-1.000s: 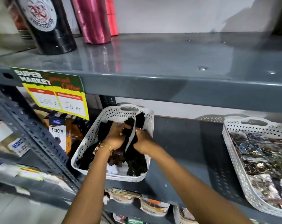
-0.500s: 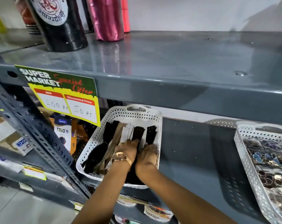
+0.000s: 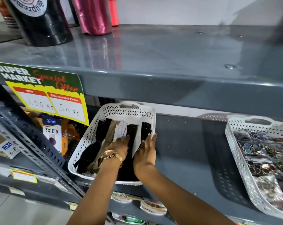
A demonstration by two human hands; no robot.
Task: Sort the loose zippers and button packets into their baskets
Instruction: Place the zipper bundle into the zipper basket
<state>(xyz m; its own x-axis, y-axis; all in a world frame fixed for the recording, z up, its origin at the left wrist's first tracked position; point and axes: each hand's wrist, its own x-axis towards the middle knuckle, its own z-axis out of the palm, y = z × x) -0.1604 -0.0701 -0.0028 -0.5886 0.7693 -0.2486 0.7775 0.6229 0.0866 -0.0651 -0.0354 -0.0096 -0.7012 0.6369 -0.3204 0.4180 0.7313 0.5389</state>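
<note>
Since a moment ago, the loose fabric zippers in black, tan and white point(image 3: 121, 132) are no longer bunched and lifted in the hands; they are now lying flat in side-by-side strips inside the white perforated plastic basket on the left point(image 3: 92, 137), and both hands are flattening out over them. This is suggesting that the zipper half of the sort is nearly settled and is only being tidied.

The left hand point(image 3: 119, 147), wearing a gold wristwatch point(image 3: 110, 155), is pressing down on the strips with its fingers point(image 3: 127, 138) spread and released, grasping nothing. The right hand point(image 3: 145, 151) is resting open-palmed against the right edge of the bundle, its fingers extended toward the basket's right wall, also holding nothing.

Counting: two white baskets are showing. About six zipper bands are distinguishable at the far end, though overlapping is making an exact count uncertain. The second white perforated basket point(image 3: 235, 143) is sitting well apart to the right on the same grey metal shelf point(image 3: 186, 151), holding clear packets of dark and blue buttons point(image 3: 259, 148), too jumbled and blurred to count.

Further out, a yellow and green special-offer price sign point(image 3: 45, 93) is hanging from the upper shelf edge, one black cylinder point(image 3: 40, 25) and one pink metallic cylinder point(image 3: 92, 15) are standing above, and a boxed item labelled Trio point(image 3: 54, 133) is standing left of the zipper basket.
</note>
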